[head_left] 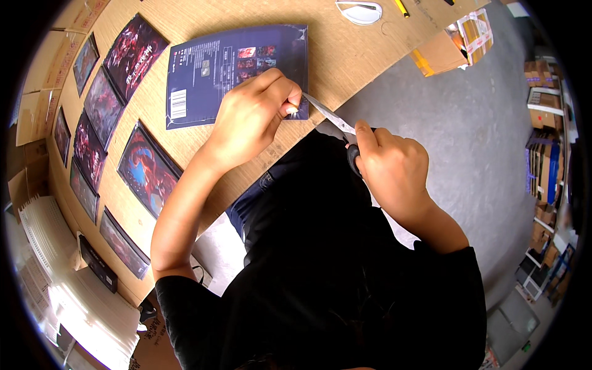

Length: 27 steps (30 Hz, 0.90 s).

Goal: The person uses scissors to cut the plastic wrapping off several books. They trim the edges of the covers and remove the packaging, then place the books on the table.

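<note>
1. The left hand (256,111) has thumb and fingertips pinched together at the near right corner of a flat purple package (225,71); what exactly is between them, maybe a bit of clear film, is too small to tell.
2. The right hand (394,166) is closed around the handle of the scissors (331,115); the blades point far-left, tip just beside the left fingertips. If the blades are parted, I can't tell.
3. Step in hand, as I judge: snipping w/ the tip at this corner. For a good result, lift the loose film away from the pkg first, b/c a cut too deep would prob. mark the printed surface.
4. Use only the tip, w/ small bites, blade approx. parallel to the pkg edge, and left fingertips out of its line.
5. The corner is very near the counter (351,68) edge, so the pkg should be pressed flat, otherwise it may slide.
6. The pkg lies on the counter, long side left to right. It is dark purple-blue and rectangular, w/ a white barcode near left, pale text lines and small reddish pics toward the right; the corners shine like wrinkled clear wrap.
7. Farther left: several dark picture packets (151,166), etc.
</note>
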{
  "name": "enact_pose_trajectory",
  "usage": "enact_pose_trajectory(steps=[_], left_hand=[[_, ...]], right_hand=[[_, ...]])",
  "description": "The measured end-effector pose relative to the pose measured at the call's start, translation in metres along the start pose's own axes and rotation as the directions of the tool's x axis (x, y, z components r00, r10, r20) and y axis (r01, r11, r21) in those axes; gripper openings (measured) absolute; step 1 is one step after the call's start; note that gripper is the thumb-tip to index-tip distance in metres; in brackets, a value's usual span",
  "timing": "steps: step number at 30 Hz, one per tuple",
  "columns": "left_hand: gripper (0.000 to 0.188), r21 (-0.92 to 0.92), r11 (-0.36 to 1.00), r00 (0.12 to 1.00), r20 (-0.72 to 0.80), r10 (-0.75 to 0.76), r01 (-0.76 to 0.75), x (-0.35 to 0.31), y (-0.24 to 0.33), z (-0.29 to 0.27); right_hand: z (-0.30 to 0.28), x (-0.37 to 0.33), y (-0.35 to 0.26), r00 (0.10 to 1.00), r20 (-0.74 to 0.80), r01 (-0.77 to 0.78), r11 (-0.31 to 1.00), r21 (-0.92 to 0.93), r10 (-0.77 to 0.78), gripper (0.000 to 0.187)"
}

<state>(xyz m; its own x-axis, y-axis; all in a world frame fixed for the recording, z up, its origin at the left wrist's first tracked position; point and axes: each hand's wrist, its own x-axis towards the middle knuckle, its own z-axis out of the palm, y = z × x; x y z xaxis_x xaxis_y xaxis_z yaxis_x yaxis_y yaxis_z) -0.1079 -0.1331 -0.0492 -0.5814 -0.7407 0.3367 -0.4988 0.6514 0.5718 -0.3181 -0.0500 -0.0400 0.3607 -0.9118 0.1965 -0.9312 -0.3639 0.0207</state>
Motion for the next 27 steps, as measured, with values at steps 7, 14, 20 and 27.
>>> enact_pose_trajectory(steps=[7, 14, 20, 27], left_hand=[[0.015, -0.057, 0.998, 0.999, 0.036, -0.015, 0.017, -0.002, 0.001, -0.002], [0.016, -0.011, 1.0, 1.0, 0.009, -0.006, 0.006, -0.002, 0.001, 0.0], [0.016, -0.03, 1.0, 1.0, 0.011, -0.008, 0.009, -0.002, 0.0, 0.0], [0.017, -0.03, 1.0, 1.0, 0.011, -0.009, 0.009, -0.002, 0.001, -0.001]], right_hand=[[-0.009, 0.005, 0.004, 0.997, 0.073, -0.019, 0.997, 0.072, 0.014, 0.032], [-0.014, 0.002, 0.002, 0.998, 0.064, 0.002, 0.997, 0.08, -0.007, 0.031], [-0.013, 0.006, -0.001, 0.997, 0.075, -0.018, 0.997, 0.073, 0.012, 0.028], [-0.004, 0.014, -0.005, 0.998, -0.057, -0.004, 0.997, 0.079, 0.009, 0.019]])
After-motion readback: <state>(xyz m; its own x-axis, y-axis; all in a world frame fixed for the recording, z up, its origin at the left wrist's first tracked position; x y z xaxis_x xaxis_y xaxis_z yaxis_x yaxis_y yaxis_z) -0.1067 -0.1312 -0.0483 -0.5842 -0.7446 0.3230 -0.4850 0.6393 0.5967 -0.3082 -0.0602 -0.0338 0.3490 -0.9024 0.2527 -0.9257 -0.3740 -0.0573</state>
